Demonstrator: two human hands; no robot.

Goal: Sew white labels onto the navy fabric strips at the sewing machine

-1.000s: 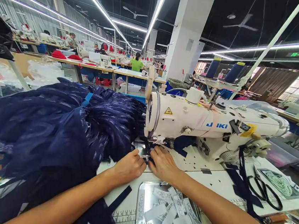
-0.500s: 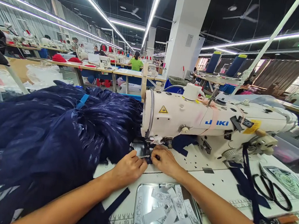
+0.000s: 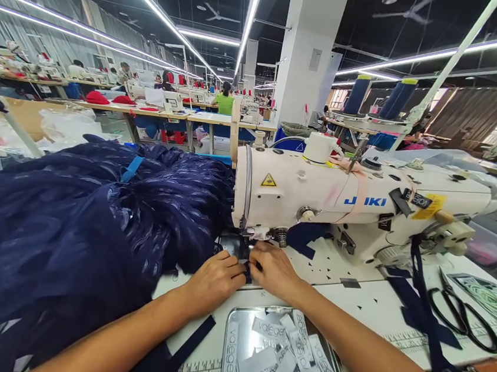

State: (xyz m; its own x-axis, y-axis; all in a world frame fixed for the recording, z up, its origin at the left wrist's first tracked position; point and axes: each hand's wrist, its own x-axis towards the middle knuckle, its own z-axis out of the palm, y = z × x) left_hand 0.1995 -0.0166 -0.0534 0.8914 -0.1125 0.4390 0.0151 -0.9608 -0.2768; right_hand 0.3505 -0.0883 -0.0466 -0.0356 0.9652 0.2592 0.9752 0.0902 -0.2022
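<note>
A white sewing machine [image 3: 311, 184] stands over a pale table. Just below its needle area, my left hand [image 3: 216, 280] and my right hand [image 3: 273, 268] almost meet, fingers bent and pressed together. Between the fingertips lies a small piece of dark fabric [image 3: 247, 272], partly covered by them. Both hands pinch at this piece. A large heap of navy lace fabric [image 3: 176, 196] lies left of the machine. Nearer than the hands, a metal tray [image 3: 233, 326] holds several pale printed labels [image 3: 271, 327].
Black scissors [image 3: 461, 315] lie at the right, beside navy strips [image 3: 422, 311] and a tray of pale green cord [image 3: 491, 303]. Two navy thread cones [image 3: 397, 100] stand behind the machine. A person in green [image 3: 225, 100] is far off.
The left fingers have lowered and flattened over the dark fabric, and the pale thin item seen at them earlier no longer shows. The view has shifted slightly.
</note>
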